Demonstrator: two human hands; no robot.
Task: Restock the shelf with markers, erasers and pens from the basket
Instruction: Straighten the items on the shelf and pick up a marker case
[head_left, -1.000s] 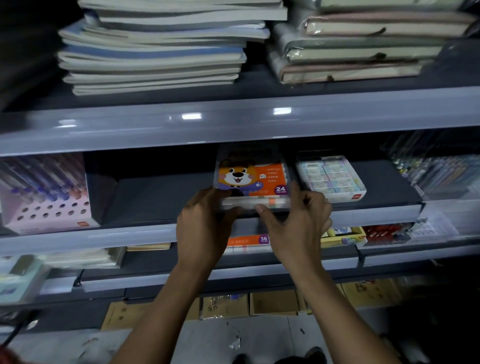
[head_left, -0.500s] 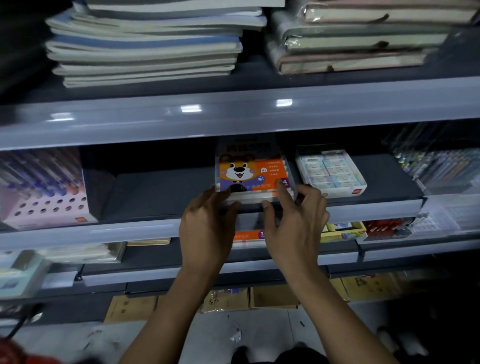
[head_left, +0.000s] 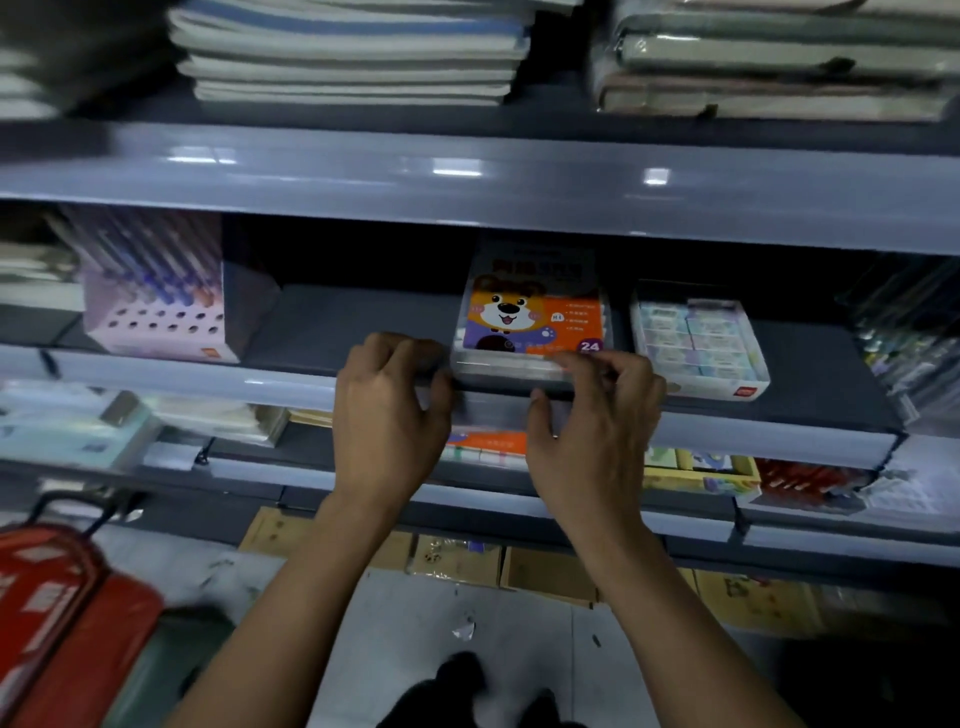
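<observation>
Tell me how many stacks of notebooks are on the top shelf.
2: one stack at upper left above the pen display, one wrapped stack at upper right above the eraser box. More may lie beyond the frame edges.

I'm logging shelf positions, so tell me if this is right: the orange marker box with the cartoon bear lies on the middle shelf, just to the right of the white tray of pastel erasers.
Not quite. In the head view the orange marker box with the cartoon bear lies on the middle shelf just to the left of the white tray of pastel erasers, not to its right.
</observation>
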